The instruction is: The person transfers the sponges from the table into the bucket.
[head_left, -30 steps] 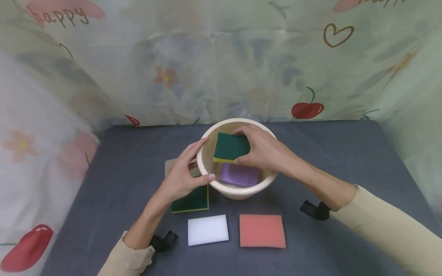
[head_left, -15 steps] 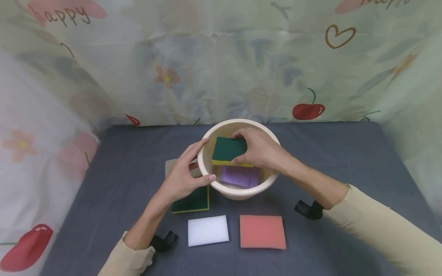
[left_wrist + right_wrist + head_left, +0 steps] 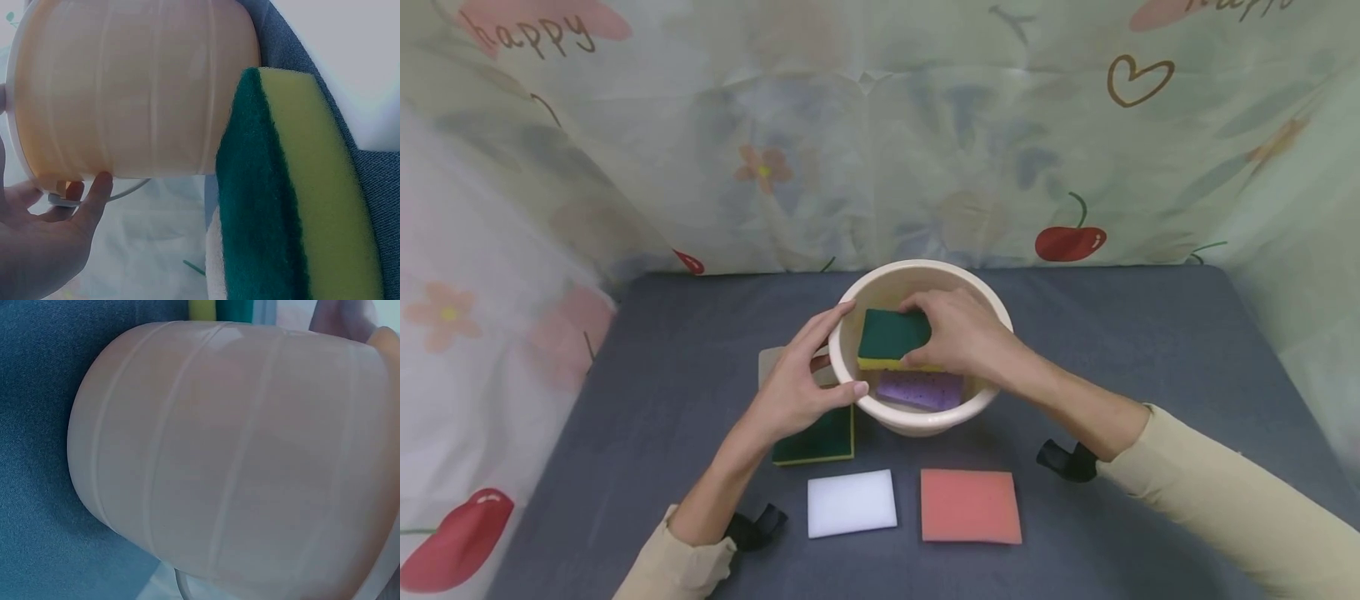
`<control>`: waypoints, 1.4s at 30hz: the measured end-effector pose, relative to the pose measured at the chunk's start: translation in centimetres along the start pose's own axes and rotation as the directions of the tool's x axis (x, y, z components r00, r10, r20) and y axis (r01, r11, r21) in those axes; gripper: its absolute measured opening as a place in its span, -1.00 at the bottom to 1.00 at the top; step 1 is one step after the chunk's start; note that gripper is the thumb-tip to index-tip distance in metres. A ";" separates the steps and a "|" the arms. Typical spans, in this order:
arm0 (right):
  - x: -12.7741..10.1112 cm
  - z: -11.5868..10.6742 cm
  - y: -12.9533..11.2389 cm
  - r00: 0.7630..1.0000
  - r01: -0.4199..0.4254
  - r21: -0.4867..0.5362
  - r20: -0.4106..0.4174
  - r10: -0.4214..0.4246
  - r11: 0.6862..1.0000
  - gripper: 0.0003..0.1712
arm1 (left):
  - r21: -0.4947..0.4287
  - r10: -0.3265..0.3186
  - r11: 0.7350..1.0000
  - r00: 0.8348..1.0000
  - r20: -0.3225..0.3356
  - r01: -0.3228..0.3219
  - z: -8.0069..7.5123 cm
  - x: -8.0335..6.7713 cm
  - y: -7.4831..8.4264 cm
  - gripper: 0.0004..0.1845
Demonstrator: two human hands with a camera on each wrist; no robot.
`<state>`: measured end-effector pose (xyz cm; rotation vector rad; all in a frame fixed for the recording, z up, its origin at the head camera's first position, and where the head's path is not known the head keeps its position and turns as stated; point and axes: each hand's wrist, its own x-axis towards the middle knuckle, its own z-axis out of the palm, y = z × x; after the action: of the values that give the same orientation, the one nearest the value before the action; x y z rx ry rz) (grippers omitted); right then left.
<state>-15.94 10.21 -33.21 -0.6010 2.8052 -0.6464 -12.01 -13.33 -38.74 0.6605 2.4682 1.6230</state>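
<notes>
Partly within right grip [image 3: 961, 331], green sponge [image 3: 889, 336]

the head view looks forward and down at the bucket [image 3: 922, 419] from above its near side, far enough back to take in the table [image 3: 1112, 333] around it and the curtain [image 3: 880, 167] behind. both wrist views lie sideways, low and close to the bucket's outer wall, one from its left, one from its right; all three share the bucket.
</notes>
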 end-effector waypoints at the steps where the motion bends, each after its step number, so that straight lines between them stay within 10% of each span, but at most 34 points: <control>1: 0.0 0.0 0.0 1.000 0.000 -0.003 0.002 0.000 1.000 -0.27 | 0.000 0.001 1.000 1.000 0.000 -0.001 0.0 0.0 0.0 -0.02; 27: -1.5 -1.1 -0.7 0.999 0.010 0.030 0.049 -0.012 0.999 -0.24 | -0.014 0.017 1.000 1.000 0.003 -0.017 0.0 0.1 -0.1 -0.03; 42: -5.1 -3.2 0.8 0.990 0.138 0.325 -0.011 -0.143 0.935 -0.39 | -0.006 0.028 1.000 1.000 -0.005 -0.028 0.1 0.0 0.0 -0.03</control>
<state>-12.54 14.20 -30.22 -0.7371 2.5747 -1.1015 -12.04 -13.26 -38.81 0.6937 2.4675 1.6437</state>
